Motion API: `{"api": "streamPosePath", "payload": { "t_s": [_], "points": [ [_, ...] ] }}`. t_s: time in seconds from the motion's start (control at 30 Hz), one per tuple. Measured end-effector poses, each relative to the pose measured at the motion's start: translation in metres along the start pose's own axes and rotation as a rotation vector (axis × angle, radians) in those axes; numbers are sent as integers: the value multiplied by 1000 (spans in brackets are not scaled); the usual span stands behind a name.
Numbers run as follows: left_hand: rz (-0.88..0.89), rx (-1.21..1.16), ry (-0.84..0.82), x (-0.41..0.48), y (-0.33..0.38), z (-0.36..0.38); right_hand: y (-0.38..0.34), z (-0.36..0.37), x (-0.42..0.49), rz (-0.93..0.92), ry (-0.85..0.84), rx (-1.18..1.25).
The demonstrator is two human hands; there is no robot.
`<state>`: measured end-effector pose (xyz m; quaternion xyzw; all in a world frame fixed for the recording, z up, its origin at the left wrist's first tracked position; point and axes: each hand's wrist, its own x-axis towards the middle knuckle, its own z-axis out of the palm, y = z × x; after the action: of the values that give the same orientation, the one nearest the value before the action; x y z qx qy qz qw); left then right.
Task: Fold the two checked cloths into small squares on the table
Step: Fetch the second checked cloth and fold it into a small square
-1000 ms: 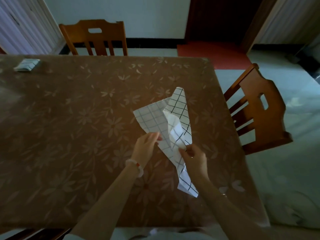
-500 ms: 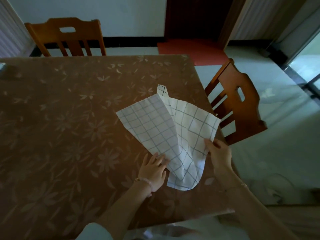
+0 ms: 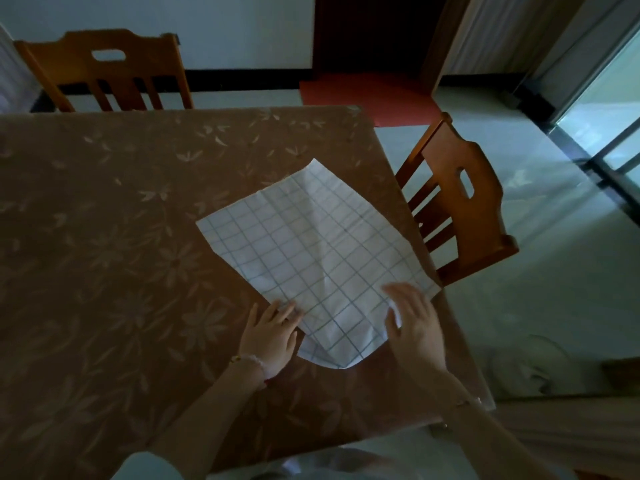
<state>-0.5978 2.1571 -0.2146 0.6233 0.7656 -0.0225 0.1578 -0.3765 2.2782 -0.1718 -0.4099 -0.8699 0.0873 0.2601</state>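
Nearest the camera: two bare forearms reach out over the near edge of the brown flower-patterned tablecloth [image 3: 114, 258].

Left hand [image 3: 268, 332]: palm down, fingers spread and flat, fingertips resting on the near-left edge of the white cloth with thin grey-blue checks [image 3: 311, 251]. Holding nothing; it pins the edge. A thin bracelet sits at the wrist.

Right hand [image 3: 414, 322]: palm down, fingers loosely extended over the cloth's near-right part, thumb tucked toward a small raised fold. Whether it pinches that fold or only presses it, cannot tell.

The cloth lies opened out, set diagonally on the table's right half; its right corner reaches the table edge. The near corner is rounded and slightly lifted, and soft creases run up the middle.

Handling, as judged: thin, light, limp fabric, not fragile; likely to slide on the smooth cover, so one hand should anchor while the other folds. Best hold is at corners or along an edge, pinched between thumb and fingers.

Only this one cloth is in view; no fold made in it yet.

Farther off: a brown wooden slat-back chair [image 3: 457, 202] at the table's right side, and another wooden chair [image 3: 104, 67] at the far end.
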Motion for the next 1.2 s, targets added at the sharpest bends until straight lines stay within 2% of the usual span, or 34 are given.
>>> {"api": "streamPosePath", "payload": {
  "t_s": [0.07, 0.13, 0.33, 0.53, 0.7, 0.8, 0.93, 1.07, 1.2],
  "points": [
    [-6, -6, 23, -4, -8, 0, -3, 13, -3, -31, -323, -39],
    [-19, -8, 35, -8, -17, 1, -4, 27, -7, -16, -555, -82],
    [-50, -3, 21, -25, -47, 0, -10, 47, -16, -24, -760, -73],
    [-64, 104, 12, -52, -57, 1, -14, 56, -9, -148, -760, -181],
    [-11, 94, -3, -64, -45, 0, -18, 58, 18, -181, -772, -372],
    [-35, 32, -10, -68, -35, 2, -29, 57, 25, -187, -722, -378],
    [-38, -153, 54, -69, -32, 2, -48, 57, 15, -210, -721, -69],
    [-200, -63, 155, -69, -50, -4, -68, 60, -5, -290, -699, 78],
    [-243, 22, 184, -65, -65, -15, -75, 72, -8, -216, -633, 104]
  ]
}}
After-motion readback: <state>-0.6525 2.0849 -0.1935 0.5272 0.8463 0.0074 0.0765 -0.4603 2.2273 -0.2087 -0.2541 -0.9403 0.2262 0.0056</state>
